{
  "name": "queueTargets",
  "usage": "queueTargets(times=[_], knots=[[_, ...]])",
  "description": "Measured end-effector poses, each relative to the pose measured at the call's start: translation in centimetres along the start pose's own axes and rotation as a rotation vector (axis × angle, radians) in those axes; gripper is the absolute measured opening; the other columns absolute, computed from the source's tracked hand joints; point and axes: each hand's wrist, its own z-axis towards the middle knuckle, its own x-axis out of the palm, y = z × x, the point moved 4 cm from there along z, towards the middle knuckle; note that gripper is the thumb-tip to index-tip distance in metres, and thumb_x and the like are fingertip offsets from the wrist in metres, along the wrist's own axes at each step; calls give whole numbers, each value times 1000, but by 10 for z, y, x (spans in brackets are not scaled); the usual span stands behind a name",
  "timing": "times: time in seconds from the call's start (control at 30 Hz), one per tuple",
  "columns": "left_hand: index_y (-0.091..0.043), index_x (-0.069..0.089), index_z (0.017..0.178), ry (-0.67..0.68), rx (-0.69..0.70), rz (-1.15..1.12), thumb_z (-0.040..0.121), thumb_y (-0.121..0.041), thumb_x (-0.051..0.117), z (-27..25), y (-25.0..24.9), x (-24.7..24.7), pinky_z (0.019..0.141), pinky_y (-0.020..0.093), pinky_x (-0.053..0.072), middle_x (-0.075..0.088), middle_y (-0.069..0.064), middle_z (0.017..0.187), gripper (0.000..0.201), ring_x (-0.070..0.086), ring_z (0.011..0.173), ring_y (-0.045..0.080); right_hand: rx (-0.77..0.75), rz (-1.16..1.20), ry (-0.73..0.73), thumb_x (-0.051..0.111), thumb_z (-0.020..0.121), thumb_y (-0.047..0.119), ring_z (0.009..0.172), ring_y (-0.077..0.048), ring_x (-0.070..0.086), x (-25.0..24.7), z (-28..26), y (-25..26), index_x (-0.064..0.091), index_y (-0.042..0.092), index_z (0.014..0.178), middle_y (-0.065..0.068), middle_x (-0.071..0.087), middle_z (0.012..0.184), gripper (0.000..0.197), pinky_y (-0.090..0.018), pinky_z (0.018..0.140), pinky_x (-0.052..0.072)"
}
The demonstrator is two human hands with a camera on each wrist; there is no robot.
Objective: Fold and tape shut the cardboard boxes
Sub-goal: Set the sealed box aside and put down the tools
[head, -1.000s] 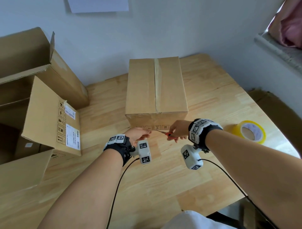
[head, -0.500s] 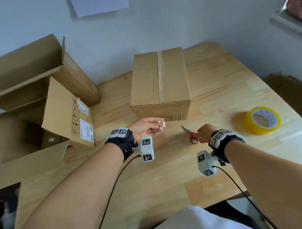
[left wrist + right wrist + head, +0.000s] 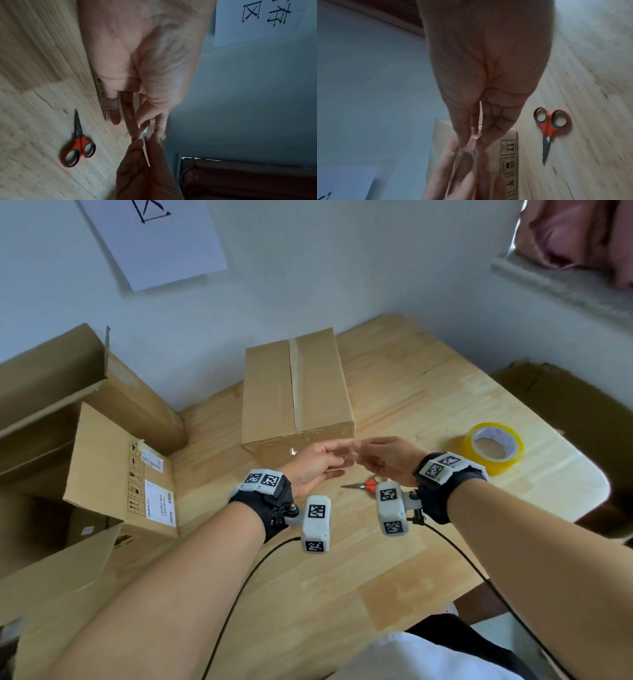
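Note:
A closed cardboard box [image 3: 294, 398] with clear tape along its top seam stands at the middle of the wooden table [image 3: 308, 594]. Just in front of it my two hands meet in the air. My left hand [image 3: 342, 455] pinches a small crumpled scrap of clear tape [image 3: 143, 133] between thumb and fingers. My right hand [image 3: 364, 455] pinches the same scrap [image 3: 475, 138] from the other side. The red-handled scissors [image 3: 363, 485] lie closed on the table under my right hand, touched by neither hand. The box's printed front face [image 3: 508, 155] is right behind the fingertips.
A yellow roll of packing tape [image 3: 493, 448] lies flat at the right of the table. Open cardboard boxes [image 3: 102, 460] are stacked along the left side. The wall is close behind the box, and the table's right edge drops off past the roll.
My right hand has let go of the scissors, which now lie on the table, and has come left to the scrap in my left hand. Both hands have risen a little.

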Motion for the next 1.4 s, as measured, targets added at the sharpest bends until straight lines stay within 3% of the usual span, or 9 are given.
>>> queueTargets(times=[0.3, 0.4, 0.6, 0.73, 0.9, 1.1, 1.23, 1.33, 1.4], knots=[[-22, 50, 136, 75, 62, 625, 96, 3, 41, 21, -32, 34, 96, 24, 44, 51, 2, 134, 48, 57, 113, 9, 10, -152, -210, 62, 86, -3, 66, -15, 56, -51, 0, 1, 61, 3, 74, -10, 59, 73, 14, -21, 66, 51], [-28, 42, 142, -65, 49, 881, 99, -4, 36, 30, -47, 25, 53, 15, 46, 62, 4, 121, 49, 54, 59, 4, 13, -285, -373, 59, 88, -2, 58, -15, 51, -90, 4, -3, 58, 8, 66, -11, 57, 69, 24, -23, 58, 48], [-24, 55, 131, -81, 45, 736, 99, -5, 36, 40, -54, 29, 61, 9, 47, 58, -6, 128, 42, 64, 87, 3, 218, -432, -504, 44, 98, 12, 116, -30, 54, -141, 5, -26, 44, 2, 135, -15, 52, 133, 38, -31, 83, 47], [-27, 59, 124, -88, 9, 656, 99, -7, 37, 44, -47, 38, 73, 19, 48, 66, -5, 105, 39, 65, 93, 10, 359, -672, -489, 57, 85, 24, 100, -32, 60, -202, 73, -86, 53, 9, 124, -10, 59, 112, 42, -38, 79, 55], [-26, 63, 114, -123, 12, 609, 98, -4, 37, 53, -41, 30, 89, 30, 54, 62, -6, 122, 38, 66, 98, 6, 451, -702, -473, 55, 86, 16, 80, -26, 44, -175, 35, -66, 44, 14, 83, -1, 40, 68, 12, -36, 78, 54], [-18, 63, 117, -187, 56, 562, 98, -2, 41, 60, -47, 29, 85, 23, 53, 62, -3, 122, 33, 67, 93, 8, 514, -857, -386, 57, 84, 16, 88, -32, 62, -189, 49, -80, 56, 8, 107, -5, 51, 75, 24, -41, 78, 56], [-18, 64, 115, -211, 100, 515, 98, -3, 41, 64, -57, 36, 79, 17, 52, 64, -7, 115, 32, 67, 92, 7, 332, -730, -402, 51, 94, 13, 111, -31, 56, -170, 25, -56, 51, 2, 130, -16, 57, 119, 38, -14, 56, 46], [-17, 64, 114, -195, 113, 511, 99, -3, 40, 64, -61, 41, 74, 13, 51, 64, -8, 113, 33, 67, 92, 8, 405, -900, -462, 46, 97, 16, 90, -27, 52, -176, 24, -49, 56, 1, 117, -11, 54, 85, 27, -25, 69, 50], [-17, 64, 114, -192, 116, 517, 99, -3, 40, 64, -60, 41, 74, 13, 51, 65, -7, 113, 33, 67, 92, 8, 460, -937, -431, 46, 95, 17, 95, -30, 58, -178, 23, -51, 57, 5, 115, -11, 60, 95, 25, -30, 77, 48]])
